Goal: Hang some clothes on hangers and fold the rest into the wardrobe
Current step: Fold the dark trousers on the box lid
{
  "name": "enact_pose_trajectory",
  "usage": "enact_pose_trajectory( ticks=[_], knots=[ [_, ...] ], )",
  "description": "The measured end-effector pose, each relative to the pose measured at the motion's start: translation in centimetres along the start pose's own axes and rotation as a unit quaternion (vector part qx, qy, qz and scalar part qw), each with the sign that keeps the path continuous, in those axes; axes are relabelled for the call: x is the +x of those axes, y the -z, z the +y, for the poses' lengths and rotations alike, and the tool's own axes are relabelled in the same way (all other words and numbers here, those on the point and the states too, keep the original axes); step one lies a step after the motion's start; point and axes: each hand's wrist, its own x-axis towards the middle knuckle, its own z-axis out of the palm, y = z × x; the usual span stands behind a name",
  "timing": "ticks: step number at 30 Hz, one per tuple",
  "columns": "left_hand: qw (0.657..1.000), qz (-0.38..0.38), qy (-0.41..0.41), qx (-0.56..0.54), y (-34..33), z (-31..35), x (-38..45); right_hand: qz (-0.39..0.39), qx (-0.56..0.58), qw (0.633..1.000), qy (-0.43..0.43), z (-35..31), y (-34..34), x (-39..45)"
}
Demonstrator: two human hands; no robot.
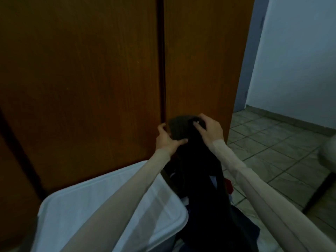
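Dark knitted garment is held up before the closed wooden wardrobe doors, its length trailing down into the white laundry basket. Left hand and right hand both grip its top edge.

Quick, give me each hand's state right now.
Left hand: grips the left edge of the dark garment.
Right hand: grips the same garment's top right.
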Motion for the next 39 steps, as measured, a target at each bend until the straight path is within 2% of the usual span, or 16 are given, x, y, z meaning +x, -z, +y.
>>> enact_pose_trajectory(
  ticks=[2,5,9,12,15,17,21,24,27,29,31,33,35,37,39],
  knots=[
    [0.998,-0.052,0.044,0.013,-0.3,-1.1,-0.4,0.056,0.037,0.997,-0.024,-1.2,1.3,0.3],
    [0.991,-0.093,0.025,0.095,-1.1,-2.7,-0.7,0.119,0.064,0.99,-0.038,-2.4,3.6,0.9],
    [0.981,-0.068,-0.006,0.183,-0.7,-3.4,-0.6,0.192,0.047,0.978,-0.064,-3.0,6.9,1.5],
    [0.99,-0.059,0.005,0.129,0.5,-3.0,-0.3,0.219,0.004,0.97,-0.109,-2.8,8.7,1.7],
    [0.995,-0.04,-0.018,0.086,2.8,-1.2,0.2,0.211,-0.032,0.958,-0.193,-2.5,9.5,2.0],
    [0.996,-0.023,-0.04,0.08,5.1,0.2,0.4,0.178,-0.026,0.949,-0.258,-2.1,9.6,2.2],
    [0.989,-0.037,-0.065,0.124,10.0,3.3,0.4,0.031,0.039,0.946,-0.321,-1.1,8.5,2.2],
    [0.98,-0.029,-0.093,0.171,13.4,5.7,0.0,-0.05,0.057,0.945,-0.319,-0.8,7.0,2.3],
    [0.964,-0.024,-0.107,0.244,16.2,8.4,-0.4,-0.038,-0.042,0.962,-0.268,-2.4,6.3,2.4],
    [0.95,-0.015,-0.122,0.287,17.6,10.0,-0.7,0.013,-0.106,0.966,-0.236,-4.2,6.7,2.6],
    [0.941,0.01,-0.136,0.309,18.4,11.5,-1.1,0.074,-0.08,0.967,-0.23,-5.8,6.8,3.3],
    [0.948,0.038,-0.126,0.291,19.0,12.7,-1.4,0.123,0.069,0.96,-0.241,-7.2,6.7,4.4],
    [0.968,0.057,-0.098,0.223,19.5,13.7,-1.6,0.162,0.221,0.931,-0.239,-8.3,6.7,5.3],
    [0.989,0.077,-0.067,0.111,19.8,14.3,-1.9,0.197,0.238,0.927,-0.211,-9.1,6.9,5.8],
    [0.994,0.091,-0.056,0.006,19.7,14.7,-2.3,0.202,0.221,0.936,-0.184,-9.9,7.3,6.0]
  ],
)
